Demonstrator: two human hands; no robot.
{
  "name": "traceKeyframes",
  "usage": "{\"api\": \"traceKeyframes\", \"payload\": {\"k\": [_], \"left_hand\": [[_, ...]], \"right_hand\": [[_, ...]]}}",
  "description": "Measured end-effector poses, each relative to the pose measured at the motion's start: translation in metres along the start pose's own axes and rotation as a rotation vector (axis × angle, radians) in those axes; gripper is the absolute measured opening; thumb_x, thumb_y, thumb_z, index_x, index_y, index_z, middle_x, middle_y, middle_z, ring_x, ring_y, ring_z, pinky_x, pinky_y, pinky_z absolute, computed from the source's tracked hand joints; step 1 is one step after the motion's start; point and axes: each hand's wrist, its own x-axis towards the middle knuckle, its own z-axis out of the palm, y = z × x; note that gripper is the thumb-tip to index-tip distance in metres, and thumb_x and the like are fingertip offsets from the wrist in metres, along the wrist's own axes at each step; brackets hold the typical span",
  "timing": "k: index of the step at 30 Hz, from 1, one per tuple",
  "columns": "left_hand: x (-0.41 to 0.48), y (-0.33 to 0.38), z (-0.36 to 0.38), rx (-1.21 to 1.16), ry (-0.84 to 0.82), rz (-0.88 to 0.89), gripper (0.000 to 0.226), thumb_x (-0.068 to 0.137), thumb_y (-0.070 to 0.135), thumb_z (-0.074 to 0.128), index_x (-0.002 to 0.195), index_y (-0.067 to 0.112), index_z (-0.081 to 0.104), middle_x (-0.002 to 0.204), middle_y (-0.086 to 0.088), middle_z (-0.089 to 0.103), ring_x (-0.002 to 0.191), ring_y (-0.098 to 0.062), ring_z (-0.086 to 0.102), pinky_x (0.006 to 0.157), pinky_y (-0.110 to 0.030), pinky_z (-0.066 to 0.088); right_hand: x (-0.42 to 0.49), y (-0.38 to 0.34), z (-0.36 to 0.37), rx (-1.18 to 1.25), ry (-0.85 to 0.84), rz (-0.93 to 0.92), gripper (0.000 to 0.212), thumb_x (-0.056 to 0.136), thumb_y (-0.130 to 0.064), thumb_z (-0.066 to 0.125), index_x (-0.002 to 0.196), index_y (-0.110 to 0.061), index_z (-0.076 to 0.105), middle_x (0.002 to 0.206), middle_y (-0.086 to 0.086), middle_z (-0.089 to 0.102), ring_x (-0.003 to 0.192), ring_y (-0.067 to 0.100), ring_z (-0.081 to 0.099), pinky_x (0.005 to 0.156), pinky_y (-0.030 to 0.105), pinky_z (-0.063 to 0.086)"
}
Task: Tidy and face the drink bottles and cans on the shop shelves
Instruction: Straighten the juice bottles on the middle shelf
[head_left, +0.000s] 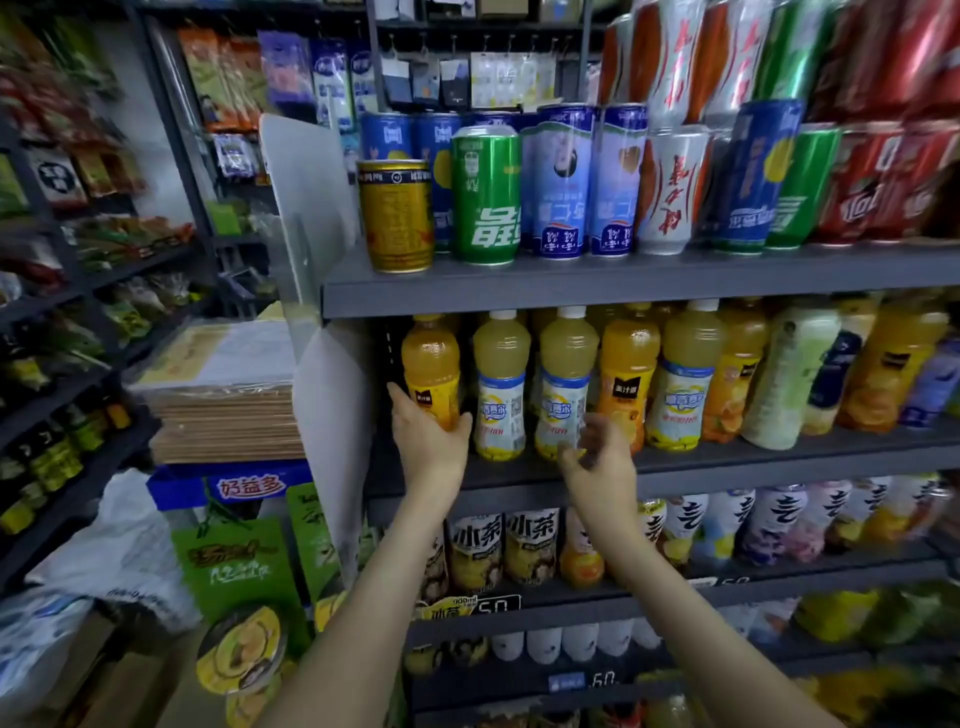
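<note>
Orange bottle (431, 364): far left of mid shelf (779, 462), centre-left of frame, upright, long axis vertical. L hand (426, 441) holds its lower part from below, fingers and thumb either side, so it's nearest for any turn. R hand (597, 457) is blurred and half-curled at pale bottle (566, 364) base; can't tell if gripping.

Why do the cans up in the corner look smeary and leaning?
Head view: the wide-angle lens bends the edges, so the tall red-and-white metal cans at top right lean and smear; the short gold metal can nearer the middle is crisp; the right hand is blurred, probably moving; the left hand, gripping the orange plastic juice bottle, looks sharper.
</note>
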Motion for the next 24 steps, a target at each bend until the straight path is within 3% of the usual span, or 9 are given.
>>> {"api": "traceKeyframes", "payload": {"k": [3, 6, 9, 12, 15, 17, 20, 24], "left_hand": [[0.009, -0.005, -0.001, 0.072, 0.009, 0.054, 0.078, 0.083, 0.022, 0.070, 0.145, 0.007, 0.025, 0.134, -0.017, 0.044, 0.122, -0.033, 0.046, 0.096, -0.037, 0.039], [0.011, -0.008, -0.002, 0.171, 0.062, 0.115, 0.059, 0.081, 0.026, 0.071, 0.128, 0.001, 0.045, 0.117, -0.019, 0.047, 0.105, -0.036, 0.051, 0.082, -0.031, 0.039], [-0.009, -0.005, -0.006, 0.200, 0.110, 0.187, 0.057, 0.080, 0.026, 0.072, 0.123, 0.000, 0.047, 0.116, -0.018, 0.045, 0.099, -0.034, 0.053, 0.074, -0.028, 0.037], [-0.054, -0.005, -0.008, 0.217, 0.174, 0.317, 0.061, 0.077, 0.027, 0.075, 0.124, -0.001, 0.048, 0.114, -0.016, 0.046, 0.094, -0.030, 0.056, 0.068, -0.026, 0.038], [-0.098, 0.008, 0.005, 0.227, 0.158, 0.429, 0.063, 0.076, 0.031, 0.076, 0.125, 0.005, 0.049, 0.110, 0.001, 0.042, 0.087, -0.013, 0.049, 0.060, -0.013, 0.033], [-0.113, 0.023, 0.024, 0.229, 0.115, 0.476, 0.061, 0.077, 0.031, 0.074, 0.129, 0.010, 0.048, 0.111, 0.003, 0.042, 0.089, -0.011, 0.049, 0.061, -0.011, 0.031], [-0.125, 0.039, 0.065, 0.279, 0.072, 0.527, 0.059, 0.077, 0.027, 0.074, 0.129, 0.010, 0.050, 0.115, -0.006, 0.050, 0.092, -0.024, 0.059, 0.061, -0.023, 0.038], [-0.144, 0.051, 0.122, 0.268, -0.027, 0.499, 0.057, 0.079, 0.030, 0.071, 0.130, 0.014, 0.049, 0.116, -0.001, 0.049, 0.100, -0.022, 0.056, 0.070, -0.026, 0.043]], "right_hand": [[0.002, -0.006, 0.004, 0.004, -0.022, -0.009, 0.040, 0.090, -0.008, 0.059, 0.128, -0.012, 0.047, 0.116, 0.003, 0.054, 0.106, 0.014, 0.050, 0.087, 0.026, 0.042], [0.005, -0.008, 0.002, 0.000, -0.074, -0.025, 0.034, 0.089, -0.009, 0.059, 0.122, -0.012, 0.051, 0.107, 0.001, 0.057, 0.102, 0.014, 0.053, 0.084, 0.025, 0.044], [0.008, -0.007, -0.005, -0.015, -0.127, -0.085, 0.030, 0.089, -0.013, 0.061, 0.118, -0.015, 0.053, 0.108, -0.001, 0.058, 0.102, 0.013, 0.056, 0.085, 0.024, 0.047], [0.006, -0.007, -0.011, 0.028, -0.264, -0.150, 0.046, 0.086, -0.025, 0.067, 0.127, -0.020, 0.049, 0.117, -0.010, 0.055, 0.108, 0.004, 0.053, 0.092, 0.022, 0.046], [0.003, -0.009, -0.025, 0.161, -0.451, -0.226, 0.052, 0.080, -0.027, 0.073, 0.124, -0.033, 0.046, 0.120, -0.018, 0.053, 0.113, -0.002, 0.051, 0.096, 0.018, 0.043], [0.004, -0.004, -0.043, 0.244, -0.437, -0.258, 0.043, 0.080, -0.023, 0.073, 0.115, -0.035, 0.050, 0.116, -0.012, 0.061, 0.109, 0.002, 0.057, 0.093, 0.021, 0.047], [0.017, 0.006, -0.083, 0.274, -0.369, -0.277, 0.043, 0.075, -0.022, 0.078, 0.109, -0.031, 0.052, 0.105, -0.008, 0.063, 0.097, 0.000, 0.060, 0.081, 0.015, 0.048], [0.041, 0.026, -0.131, 0.161, -0.280, -0.288, 0.041, 0.072, -0.025, 0.080, 0.099, -0.035, 0.051, 0.097, -0.011, 0.063, 0.088, -0.005, 0.058, 0.071, 0.010, 0.046]]}}
